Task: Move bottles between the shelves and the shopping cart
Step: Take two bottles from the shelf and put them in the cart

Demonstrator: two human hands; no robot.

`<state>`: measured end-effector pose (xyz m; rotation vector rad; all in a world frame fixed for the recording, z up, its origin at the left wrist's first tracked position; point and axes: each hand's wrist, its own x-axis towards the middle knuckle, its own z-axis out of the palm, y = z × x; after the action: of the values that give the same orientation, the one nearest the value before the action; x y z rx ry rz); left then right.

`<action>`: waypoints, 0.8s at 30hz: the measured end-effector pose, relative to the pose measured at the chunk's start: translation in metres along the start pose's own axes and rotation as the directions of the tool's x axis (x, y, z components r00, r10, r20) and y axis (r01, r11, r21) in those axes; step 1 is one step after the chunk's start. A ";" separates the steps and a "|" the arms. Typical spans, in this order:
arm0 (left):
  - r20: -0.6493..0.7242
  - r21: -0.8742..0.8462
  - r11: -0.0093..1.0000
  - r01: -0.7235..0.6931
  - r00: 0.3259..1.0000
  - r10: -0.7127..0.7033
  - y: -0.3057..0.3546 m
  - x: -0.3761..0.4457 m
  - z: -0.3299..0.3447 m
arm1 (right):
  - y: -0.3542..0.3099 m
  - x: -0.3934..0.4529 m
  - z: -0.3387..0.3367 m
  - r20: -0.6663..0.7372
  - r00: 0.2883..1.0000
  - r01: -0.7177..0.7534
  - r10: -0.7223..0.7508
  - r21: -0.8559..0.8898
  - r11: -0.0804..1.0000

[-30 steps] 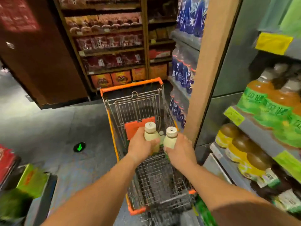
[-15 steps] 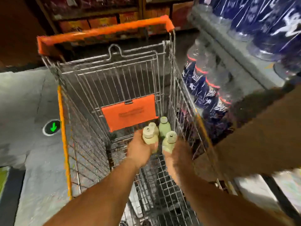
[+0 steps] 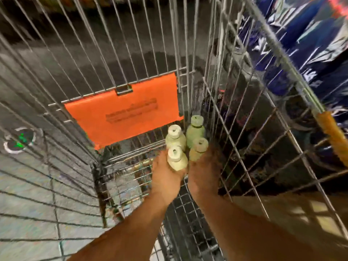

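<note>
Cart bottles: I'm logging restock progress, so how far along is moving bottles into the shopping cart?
Done: two pale green bottles, one on the left and one on the right, already stand in the shopping cart's far right corner. In hand: the left hand grips a third bottle and the right hand a fourth, both low beside the standing pair, not yet released. Left: setting them down; whether more follow cannot be told.
</note>
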<state>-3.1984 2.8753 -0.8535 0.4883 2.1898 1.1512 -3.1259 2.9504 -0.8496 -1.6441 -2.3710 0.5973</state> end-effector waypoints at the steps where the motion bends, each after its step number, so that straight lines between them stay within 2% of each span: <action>1: 0.016 -0.057 0.998 0.016 1.000 -0.015 -0.003 -0.001 0.001 | 0.001 -0.003 0.000 0.038 0.998 -0.051 0.050 0.015 0.999; 2: 0.038 -0.083 0.996 0.041 0.999 -0.038 -0.005 -0.003 0.000 | 0.003 -0.005 0.001 0.042 0.997 -0.060 0.058 0.043 0.997; 5: 0.084 -0.086 0.989 0.122 0.990 -0.115 -0.006 -0.005 -0.004 | 0.004 -0.020 -0.009 0.054 0.998 0.035 -0.038 0.047 0.998; 6: 0.089 -0.075 0.988 0.138 0.987 -0.131 -0.007 -0.005 -0.004 | 0.009 -0.022 -0.006 0.011 0.997 0.077 -0.078 0.036 0.996; 7: 0.089 -0.065 0.986 0.153 0.985 -0.147 -0.007 -0.004 -0.004 | 0.011 -0.021 -0.005 -0.034 0.999 0.040 -0.036 0.123 0.992; 9: 0.078 -0.056 0.984 0.168 0.983 -0.164 -0.003 -0.004 -0.003 | 0.008 -0.018 -0.007 -0.010 0.998 -0.062 0.066 0.231 0.971; 13: 0.071 -0.020 0.987 0.158 0.985 -0.156 0.007 -0.006 -0.001 | 0.003 -0.026 -0.019 -0.003 0.993 -0.110 0.119 0.350 0.930; 19: 0.135 -0.026 0.976 0.218 0.968 -0.213 0.020 -0.009 -0.006 | 0.002 -0.033 -0.034 0.029 0.982 -0.184 0.186 0.363 0.913; 21: 0.176 -0.034 0.969 0.244 0.956 -0.235 0.025 -0.018 -0.013 | 0.000 -0.040 -0.043 0.039 0.983 -0.181 0.181 0.388 0.904; 24: 0.158 0.039 0.973 0.226 0.960 -0.229 0.045 -0.041 -0.030 | -0.003 -0.058 -0.070 0.102 0.986 -0.162 0.132 0.389 0.907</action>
<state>-3.1860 2.8591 -0.7888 0.3160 2.0570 0.9334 -3.0806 2.9111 -0.7811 -1.6409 -2.0036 1.1020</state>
